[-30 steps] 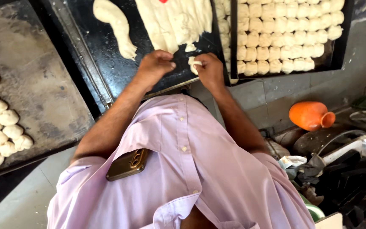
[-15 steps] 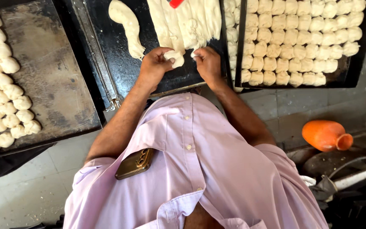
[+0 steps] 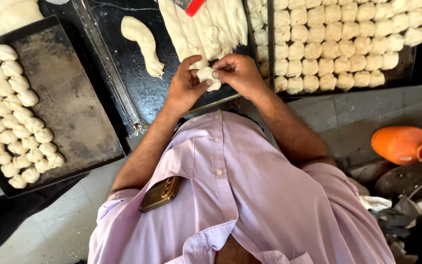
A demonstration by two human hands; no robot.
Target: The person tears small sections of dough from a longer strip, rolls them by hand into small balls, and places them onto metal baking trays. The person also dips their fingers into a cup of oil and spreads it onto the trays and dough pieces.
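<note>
Dough piece: small pale soft dough lump [image 3: 208,76], centre-top of frame, pinched between both hands above the black metal work tray [image 3: 123,73].
L hand [image 3: 184,88]: fingers curled narrow, cupping the lump from the left.
R hand [image 3: 240,73]: fingertips closed on the lump's right edge.
Doing it well: prob. best w/ light, even pressure, tucking edges under so the surface stays smooth; keep size matching the rest.
Nearby: long pale dough strips [image 3: 206,27] top centre; full tray of shaped pieces [image 3: 348,44] upper right; part-filled tray [image 3: 69,107] at left.
</note>
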